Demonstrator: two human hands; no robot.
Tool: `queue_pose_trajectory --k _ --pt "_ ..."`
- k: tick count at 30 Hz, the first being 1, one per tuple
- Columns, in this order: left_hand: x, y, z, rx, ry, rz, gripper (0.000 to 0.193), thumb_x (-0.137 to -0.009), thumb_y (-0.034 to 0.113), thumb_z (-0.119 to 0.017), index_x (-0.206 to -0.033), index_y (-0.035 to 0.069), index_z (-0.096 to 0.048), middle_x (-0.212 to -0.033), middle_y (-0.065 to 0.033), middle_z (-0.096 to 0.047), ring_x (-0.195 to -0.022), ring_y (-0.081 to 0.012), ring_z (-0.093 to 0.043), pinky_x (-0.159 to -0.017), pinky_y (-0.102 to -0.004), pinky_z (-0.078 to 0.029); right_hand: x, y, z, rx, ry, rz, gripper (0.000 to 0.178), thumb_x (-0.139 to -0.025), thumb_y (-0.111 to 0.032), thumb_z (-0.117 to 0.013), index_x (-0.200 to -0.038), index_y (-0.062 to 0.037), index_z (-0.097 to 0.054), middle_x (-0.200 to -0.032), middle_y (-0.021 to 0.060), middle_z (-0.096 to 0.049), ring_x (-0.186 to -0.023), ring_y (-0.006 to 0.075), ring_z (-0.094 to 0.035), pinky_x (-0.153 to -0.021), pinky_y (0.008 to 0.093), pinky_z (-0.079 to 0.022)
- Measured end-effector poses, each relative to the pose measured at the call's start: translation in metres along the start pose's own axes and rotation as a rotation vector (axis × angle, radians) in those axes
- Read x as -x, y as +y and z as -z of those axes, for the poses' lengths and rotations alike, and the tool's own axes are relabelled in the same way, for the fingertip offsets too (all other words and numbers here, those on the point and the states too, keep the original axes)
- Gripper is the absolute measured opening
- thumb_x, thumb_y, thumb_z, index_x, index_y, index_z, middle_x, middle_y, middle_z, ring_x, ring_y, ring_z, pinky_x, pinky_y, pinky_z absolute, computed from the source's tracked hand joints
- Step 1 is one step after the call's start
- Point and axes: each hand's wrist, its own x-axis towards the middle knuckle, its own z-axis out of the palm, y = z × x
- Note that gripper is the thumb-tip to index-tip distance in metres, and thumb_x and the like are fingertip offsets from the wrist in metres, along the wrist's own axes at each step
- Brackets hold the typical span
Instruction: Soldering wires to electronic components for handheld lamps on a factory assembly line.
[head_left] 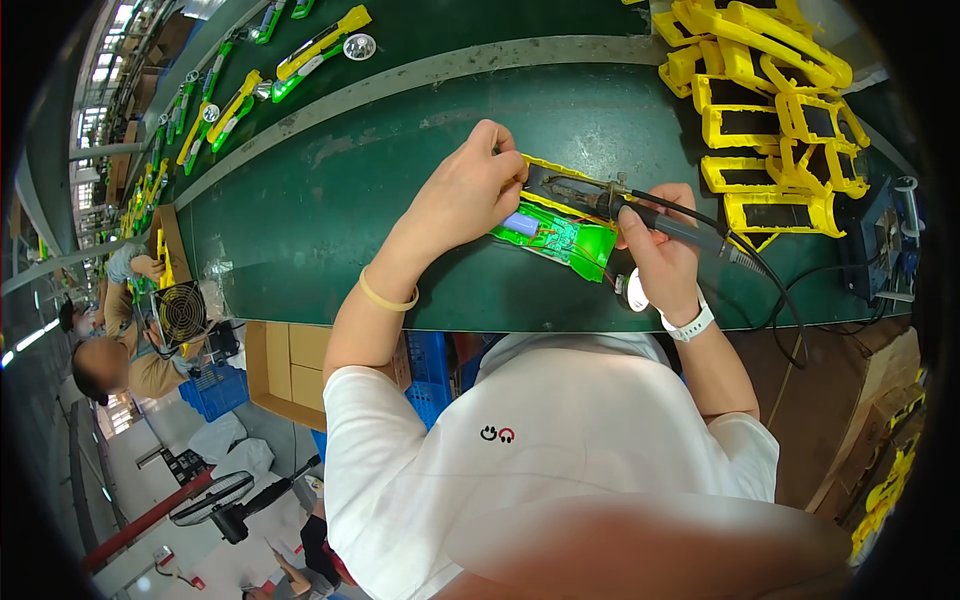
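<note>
A black soldering iron [692, 232] with a cable is gripped in my right hand [660, 245], its metal front end pointing left. Below that end lies a yellow-edged housing half [550, 164] with a dark inside. My left hand [468, 185] is closed at the housing's left end, fingers pinched together; what they hold is hidden. Nearer to me is a green housing half [592, 252] with a circuit board, thin wires and a purple cylindrical battery [520, 223]. A round white lamp head [637, 290] sits beside my right wrist, close to the table's front edge.
Yellow frames [780, 213] are piled at the right of the green table [330, 250]. A blue-grey box [868, 245] stands beyond them, with black cable nearby. Yellow-green lamps [318, 45] lie beyond a grey rail [420, 75]. At left, another person [120, 345] works near a fan [181, 312].
</note>
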Motion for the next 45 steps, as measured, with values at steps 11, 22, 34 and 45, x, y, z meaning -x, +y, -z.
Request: queue_pose_trajectory --k 11,22,34,45 --pt "0.002 0.001 0.004 -0.043 -0.012 -0.036 0.006 -0.072 -0.001 -0.057 -0.076 -0.001 -0.060 -0.094 -0.0134 -0.048 -0.080 -0.0280 -0.056 -0.071 -0.0356 -0.049 -0.005 0.005 -0.008 0.124 -0.065 0.010 0.023 -0.083 -0.004 -0.061 -0.095 -0.0009 -0.042 -0.077 0.0007 -0.049 -0.063 0.0023 -0.044 -0.053 0.0159 -0.037" --pt "0.003 0.002 0.007 -0.097 -0.046 -0.036 0.005 -0.072 0.002 -0.058 -0.077 0.000 -0.058 -0.099 -0.0118 -0.048 -0.075 -0.0264 -0.055 -0.068 -0.0344 -0.047 0.003 -0.011 -0.008 -0.136 0.024 0.002 0.024 -0.086 -0.006 -0.060 -0.098 -0.0019 -0.039 -0.077 0.0049 -0.052 -0.061 0.0082 -0.054 -0.049 0.0190 -0.043" --pt "0.012 0.003 0.013 -0.110 -0.047 -0.055 0.006 -0.072 0.000 -0.059 -0.078 -0.001 -0.057 -0.098 -0.0140 -0.048 -0.074 -0.0277 -0.056 -0.067 -0.0342 -0.048 -0.019 -0.092 0.120 -0.051 0.324 0.826 0.029 -0.096 -0.027 -0.040 -0.119 -0.0137 -0.030 -0.113 0.0200 -0.052 -0.092 0.0322 -0.060 -0.055 0.0318 -0.052" --pt "0.007 0.013 0.013 -0.101 -0.080 0.031 0.006 -0.073 0.002 -0.058 -0.078 -0.001 -0.059 -0.101 -0.0147 -0.049 -0.078 -0.0304 -0.057 -0.072 -0.0362 -0.048 -0.039 -0.135 0.183 0.324 0.366 0.587 0.037 -0.096 -0.031 -0.041 -0.123 -0.0084 -0.031 -0.107 0.0148 -0.058 -0.097 0.0254 -0.063 -0.058 0.0245 -0.053"
